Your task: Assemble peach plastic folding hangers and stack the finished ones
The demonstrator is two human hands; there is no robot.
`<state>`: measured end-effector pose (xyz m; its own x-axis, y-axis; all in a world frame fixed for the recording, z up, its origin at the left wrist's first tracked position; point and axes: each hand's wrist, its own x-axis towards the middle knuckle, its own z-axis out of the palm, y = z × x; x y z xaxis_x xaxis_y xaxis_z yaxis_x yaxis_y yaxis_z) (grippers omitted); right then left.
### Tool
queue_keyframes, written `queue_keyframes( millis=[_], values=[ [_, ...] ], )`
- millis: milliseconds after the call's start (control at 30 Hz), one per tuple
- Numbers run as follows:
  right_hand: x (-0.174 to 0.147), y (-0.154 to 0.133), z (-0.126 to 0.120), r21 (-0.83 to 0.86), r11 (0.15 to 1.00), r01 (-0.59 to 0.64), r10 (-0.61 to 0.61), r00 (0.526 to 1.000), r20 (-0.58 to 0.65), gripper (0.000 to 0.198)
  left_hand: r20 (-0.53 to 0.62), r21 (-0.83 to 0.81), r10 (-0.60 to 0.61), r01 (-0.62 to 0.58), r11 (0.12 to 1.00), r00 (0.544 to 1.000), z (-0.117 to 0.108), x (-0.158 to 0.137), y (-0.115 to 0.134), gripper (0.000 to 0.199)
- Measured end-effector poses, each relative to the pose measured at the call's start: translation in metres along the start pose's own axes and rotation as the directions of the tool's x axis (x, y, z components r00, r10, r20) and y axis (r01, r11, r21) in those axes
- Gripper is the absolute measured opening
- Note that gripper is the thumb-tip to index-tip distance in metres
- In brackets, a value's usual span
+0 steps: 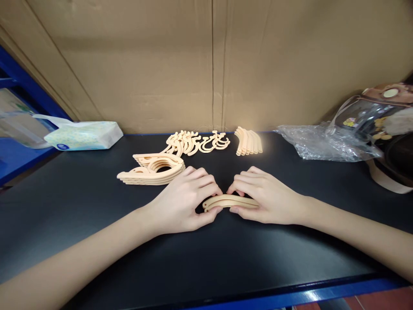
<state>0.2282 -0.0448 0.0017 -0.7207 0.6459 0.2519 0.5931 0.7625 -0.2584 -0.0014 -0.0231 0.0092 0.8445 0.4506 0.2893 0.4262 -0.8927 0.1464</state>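
A pair of curved beige plastic hanger arms (230, 200), laid one along the other, sits low over the black table in front of me. My left hand (190, 196) pinches them near the left end, thumb in front and fingers behind. On the other side, my right hand (266, 196) grips them, covering their right end. Small holes show at the uncovered left tips. Just beyond my left hand lies a stack of beige folding hangers (148, 175), partly hidden by that hand.
Loose beige hooks (183, 142) lie in a pile at the back, beside a row of curved hanger arms (248, 141). A tissue pack (87, 135) is at the back left. Crumpled clear plastic (332, 144) and a transparent bag (364, 118) occupy the right. Cardboard (145, 64) stands behind the black table (206, 262).
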Motion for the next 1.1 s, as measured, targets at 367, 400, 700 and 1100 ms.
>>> queue_keyframes(
  millis=[367,400,700,1100],
  values=[
    [0.001,0.031,-0.003,-0.084,0.992,-0.092,0.078,0.984,-0.161,0.025,-0.049,0.273,-0.026,0.038,0.961,0.998,0.001,0.001,-0.01,0.034],
    [0.0,0.034,-0.002,-0.102,0.991,-0.09,0.075,0.987,-0.144,0.027,-0.051,0.305,-0.016,0.031,0.952,0.999,0.002,0.001,-0.012,0.035],
    [-0.001,0.035,0.005,-0.195,0.978,-0.073,0.069,0.997,-0.026,0.041,0.004,0.368,0.017,-0.018,0.93,1.0,0.01,-0.003,-0.02,0.039],
    [0.051,0.053,-0.029,-0.315,0.944,-0.098,0.071,0.993,-0.096,0.027,0.002,0.38,0.039,-0.036,0.924,0.999,0.01,-0.003,-0.023,0.039]
  ],
)
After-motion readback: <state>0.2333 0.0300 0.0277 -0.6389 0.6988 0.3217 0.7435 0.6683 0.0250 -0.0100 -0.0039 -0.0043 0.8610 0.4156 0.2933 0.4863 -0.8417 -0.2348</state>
